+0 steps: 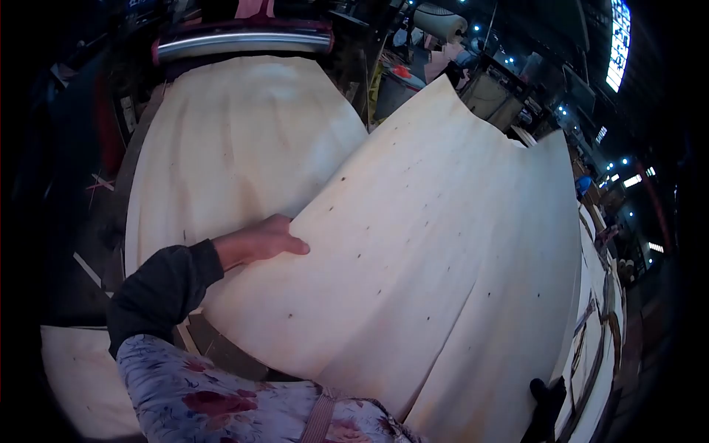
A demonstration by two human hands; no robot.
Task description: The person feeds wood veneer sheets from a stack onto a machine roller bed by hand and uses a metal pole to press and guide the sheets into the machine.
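Note:
A large pale wood-like sheet (443,221) with small dark spots slants across the middle and right, its top corners raised. My left hand (269,240), bare below a dark sleeve, grips this sheet's left edge, thumb on the upper face and fingers hidden behind it. At the sheet's lower right edge is my right hand (546,399), in dark covering, closed on the edge; its fingers are mostly hidden. Another pale sheet (236,140) lies flat and wavy at the left, partly beneath the held one.
A shiny metal roller (244,44) spans the far end of the flat sheet. Stacked pale sheets (591,347) with ragged edges stand at the right. Another pale sheet (85,376) lies at the lower left. A large roll (439,23) and machinery are in the background.

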